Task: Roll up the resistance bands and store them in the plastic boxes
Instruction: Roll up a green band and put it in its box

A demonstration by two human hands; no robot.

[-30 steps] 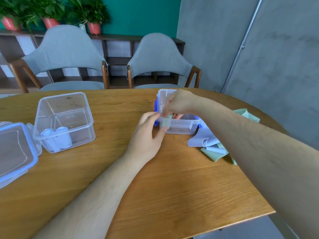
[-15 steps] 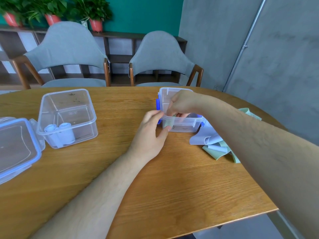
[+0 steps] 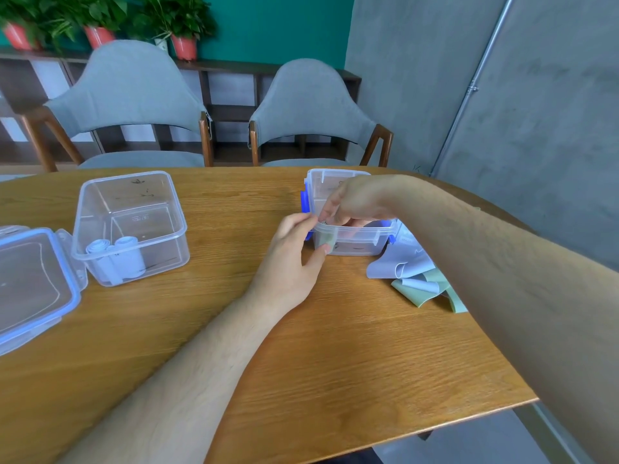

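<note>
Round wooden table (image 3: 335, 346). Clear plastic box with blue clips (image 3: 363, 235) sits far centre-right, loose lilac and green bands (image 3: 412, 276) just beside it. Left hand (image 3: 288, 262) grips the box's near-left corner. Right hand (image 3: 355, 202) reaches inside, fingertips pinching the pale green rolled band (image 3: 326, 239), which stands upright in that corner.

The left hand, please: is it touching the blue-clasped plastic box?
Touching. In the head view the left hand presses its thumb against the near corner of the blue-clasped plastic box, fingers on its rim.

Two open boxes: left box (image 3: 130, 226), right box (image 3: 355, 241). One lid (image 3: 33, 283) far left. Two white rolls (image 3: 115, 259), one green roll (image 3: 326, 238). Two chairs (image 3: 130, 95), three potted plants (image 3: 97, 31).
</note>
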